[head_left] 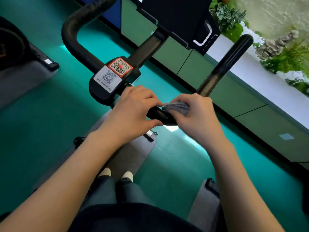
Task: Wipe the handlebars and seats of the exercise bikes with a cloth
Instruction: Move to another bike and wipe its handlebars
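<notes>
left hand (133, 111) closed round black handlebar (160, 115) | right hand (195, 114) fingers clamp grey cloth (176, 107) onto bend, just beyond left fingertips | progress: early; upright right grip (225, 64), left loop, seat likely unwiped

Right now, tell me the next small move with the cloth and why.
Probably slide the right hand with the grey cloth up the right handlebar prong. The cloth sits bunched at the bend beside the left hand, which grips the bar, and the prong above it lies bare.
</notes>
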Tool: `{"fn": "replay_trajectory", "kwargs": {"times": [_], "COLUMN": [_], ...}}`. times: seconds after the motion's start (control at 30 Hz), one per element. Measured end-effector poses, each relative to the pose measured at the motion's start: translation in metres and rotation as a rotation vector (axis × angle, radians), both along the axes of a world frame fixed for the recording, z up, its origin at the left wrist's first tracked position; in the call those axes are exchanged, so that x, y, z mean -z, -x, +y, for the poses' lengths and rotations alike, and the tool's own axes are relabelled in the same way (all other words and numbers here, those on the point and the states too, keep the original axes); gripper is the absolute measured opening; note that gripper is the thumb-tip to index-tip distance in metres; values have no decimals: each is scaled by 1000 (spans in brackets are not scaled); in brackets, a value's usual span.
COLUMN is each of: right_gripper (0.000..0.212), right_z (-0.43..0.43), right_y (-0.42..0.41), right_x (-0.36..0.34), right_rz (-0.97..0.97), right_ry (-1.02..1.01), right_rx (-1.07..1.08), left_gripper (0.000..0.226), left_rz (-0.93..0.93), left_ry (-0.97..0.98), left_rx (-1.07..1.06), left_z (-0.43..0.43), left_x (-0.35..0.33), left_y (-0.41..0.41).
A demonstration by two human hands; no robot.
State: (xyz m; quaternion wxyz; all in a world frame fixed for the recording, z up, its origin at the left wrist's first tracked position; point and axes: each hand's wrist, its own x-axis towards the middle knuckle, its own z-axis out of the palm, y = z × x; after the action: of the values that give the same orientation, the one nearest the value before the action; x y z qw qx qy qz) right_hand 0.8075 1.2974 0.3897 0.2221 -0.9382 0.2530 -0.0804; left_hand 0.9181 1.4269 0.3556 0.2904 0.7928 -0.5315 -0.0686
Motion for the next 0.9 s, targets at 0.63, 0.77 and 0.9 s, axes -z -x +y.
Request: {"fn": "replay_trajectory", "kwargs": {"times": [0.63,0.77,0.9], "right_gripper": [18,14,19], "right_z": [76,58,69], "right_y": [7,15,10], "right_x": [33,38,52], "right_rz": [-596,-857,-760], "right_ry": [-69,-134,-35], "right_rx": [408,821,815], "left_gripper": [37,36,35], "left_rz": [26,31,34], "left_ry": [-52,-37,-26], "left_rx": [209,234,245], "left_z": [1,2,2], "left_x": [-2,0,1], "left_y": [-35,-39,-38]}}
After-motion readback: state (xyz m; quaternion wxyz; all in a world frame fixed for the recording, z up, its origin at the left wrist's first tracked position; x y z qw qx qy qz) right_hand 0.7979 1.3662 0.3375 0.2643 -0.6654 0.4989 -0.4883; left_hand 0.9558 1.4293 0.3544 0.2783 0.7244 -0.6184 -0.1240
